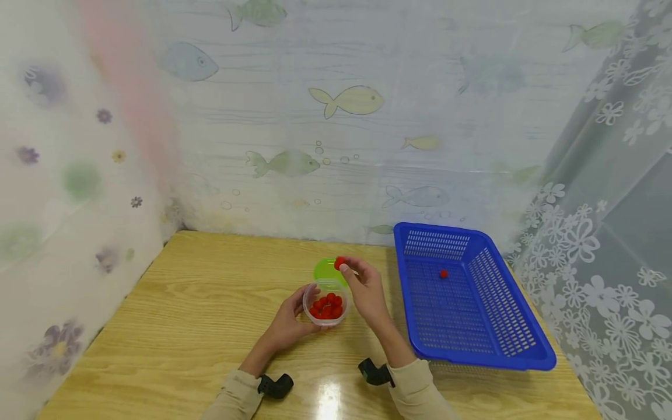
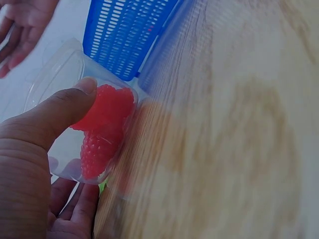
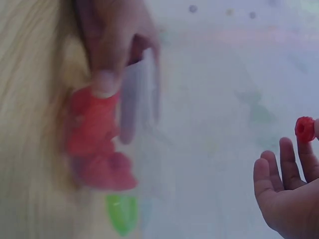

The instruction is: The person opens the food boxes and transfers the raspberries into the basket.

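Note:
My left hand (image 1: 289,324) grips a small clear plastic tub (image 2: 57,74) from its left side, the thumb against the wall in the left wrist view. Several raspberries (image 1: 326,306) lie inside the tub. Between thumb and fingers of my right hand (image 1: 366,291) a single raspberry (image 1: 339,263) is pinched, held above and beyond the tub's far rim. The right wrist view shows the hollow of that raspberry (image 3: 304,130), with the other fingers spread apart. Behind the tub is a bright green lid-like piece (image 1: 322,270), partly covered by the tub and right hand.
A large blue slotted basket (image 1: 403,291) stands on the right of the wooden table (image 1: 210,297), with one raspberry (image 1: 444,273) on its floor. Patterned curtains (image 1: 252,204) hang behind and along both sides.

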